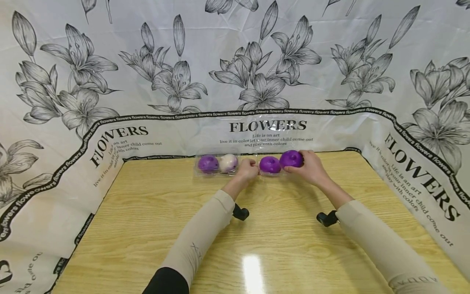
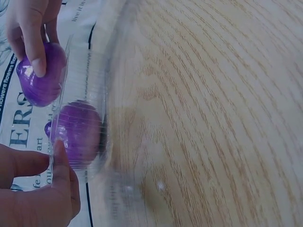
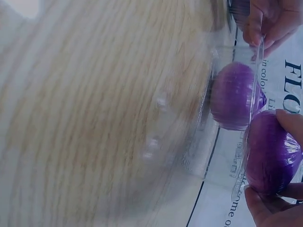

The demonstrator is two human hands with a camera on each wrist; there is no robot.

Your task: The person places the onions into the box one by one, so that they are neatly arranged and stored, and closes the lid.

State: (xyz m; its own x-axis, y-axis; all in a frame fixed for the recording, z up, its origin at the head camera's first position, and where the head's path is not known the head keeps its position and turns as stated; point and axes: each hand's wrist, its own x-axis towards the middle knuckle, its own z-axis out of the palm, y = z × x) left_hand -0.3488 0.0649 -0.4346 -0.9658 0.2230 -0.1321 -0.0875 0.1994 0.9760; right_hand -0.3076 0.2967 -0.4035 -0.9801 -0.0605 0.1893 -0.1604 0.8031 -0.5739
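Observation:
My right hand (image 1: 311, 166) grips a glossy purple onion (image 1: 291, 158) with thumb and fingers. The onion is at the right end of a clear plastic container (image 3: 193, 163), by its rim; whether it touches the bottom I cannot tell. Another purple onion (image 1: 269, 165) sits inside that container, to the left of the held one. My left hand (image 1: 248, 169) pinches the container's rim between thumb and fingers, as the left wrist view shows. The container's clear lid (image 1: 273, 127) appears raised at the back, against the printed cloth.
Left of my left hand stands another clear container (image 1: 196, 168) with a purple onion (image 1: 208, 164) and a whitish, purple-marked round piece (image 1: 228, 163). Flower-printed cloth (image 1: 183, 136) walls the back and sides of the wooden table (image 1: 154, 216). Black camera mounts (image 1: 240, 212) hang at both wrists.

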